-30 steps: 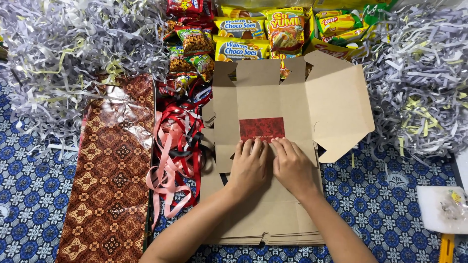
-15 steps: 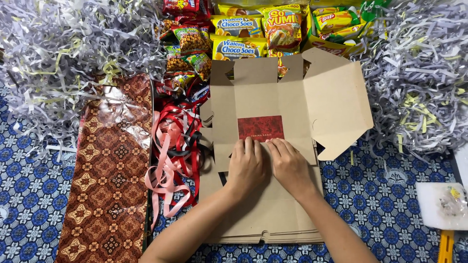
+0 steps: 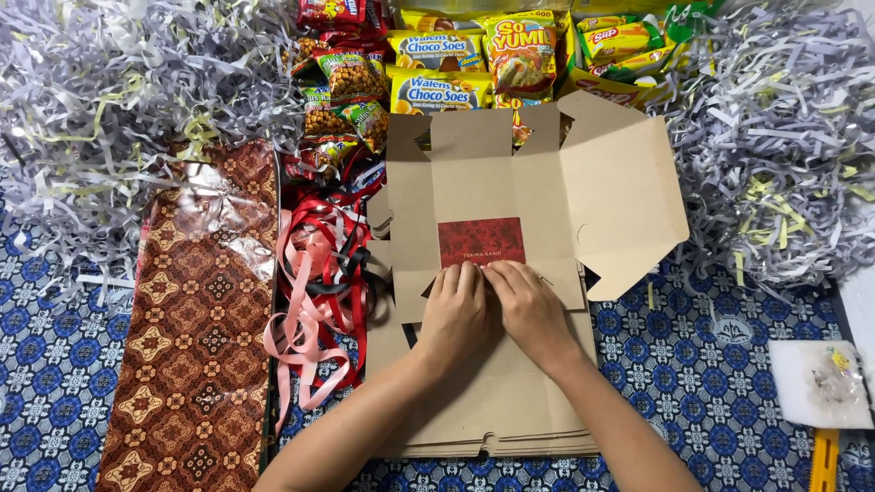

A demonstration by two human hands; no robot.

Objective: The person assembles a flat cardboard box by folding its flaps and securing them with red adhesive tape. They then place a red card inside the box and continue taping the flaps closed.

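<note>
Nothing has shifted: both hands, left and right, still press flat, fingers extended, gripping nothing, on the light, stiff, creasable box; I'd hold its flap edges.

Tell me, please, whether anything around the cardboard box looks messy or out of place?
Yes: the ribbons lie in a loose tangle left of the flat cardboard box, and shredded paper spreads in piles on both sides. Both hands press the box.

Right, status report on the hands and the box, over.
Both hands, left and right, pressing flat on the unfolded cardboard box, just below its red card. Ribbons lie left, clear of it.
</note>
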